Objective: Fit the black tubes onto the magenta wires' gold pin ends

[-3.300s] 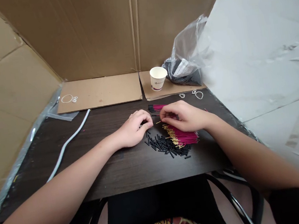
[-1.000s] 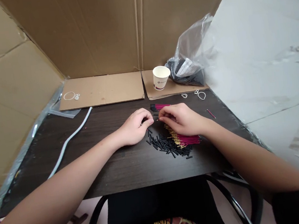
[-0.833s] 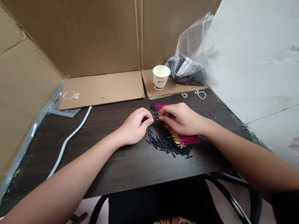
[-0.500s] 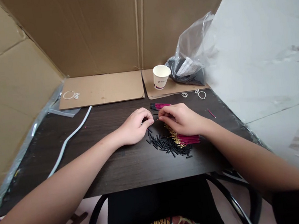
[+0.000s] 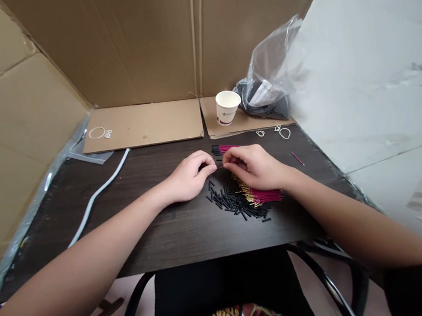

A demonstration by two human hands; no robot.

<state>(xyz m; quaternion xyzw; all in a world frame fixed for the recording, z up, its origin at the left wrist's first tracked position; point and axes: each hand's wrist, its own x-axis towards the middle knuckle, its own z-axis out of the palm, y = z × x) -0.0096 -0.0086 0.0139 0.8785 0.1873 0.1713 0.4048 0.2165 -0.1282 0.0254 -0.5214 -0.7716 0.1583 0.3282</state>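
Observation:
My left hand (image 5: pixel 194 175) is closed in a pinch, its thumb and forefinger at a tiny piece I cannot make out. Facing it across a narrow gap, my right hand (image 5: pixel 254 167) pinches what looks like a thin wire, with only a small pale tip showing. Under the right hand lies a bundle of magenta wires (image 5: pixel 267 195) with gold ends, partly covered by the palm. A loose pile of short black tubes (image 5: pixel 235 203) spreads beside that bundle. Behind my right fingers rest magenta wires with black ends (image 5: pixel 222 149).
A paper cup (image 5: pixel 228 108) and a clear bag of black pieces (image 5: pixel 265 100) stand on cardboard at the back. Rubber bands (image 5: pixel 285 133) lie right, with a single magenta wire (image 5: pixel 298 158). A white cable (image 5: pixel 98 193) crosses the left side. Cardboard walls (image 5: pixel 135 44) enclose the table.
Both hands keep nearly the same place and pinch. The small gap between their fingertips has barely altered, and the pale tip there shows slightly less.

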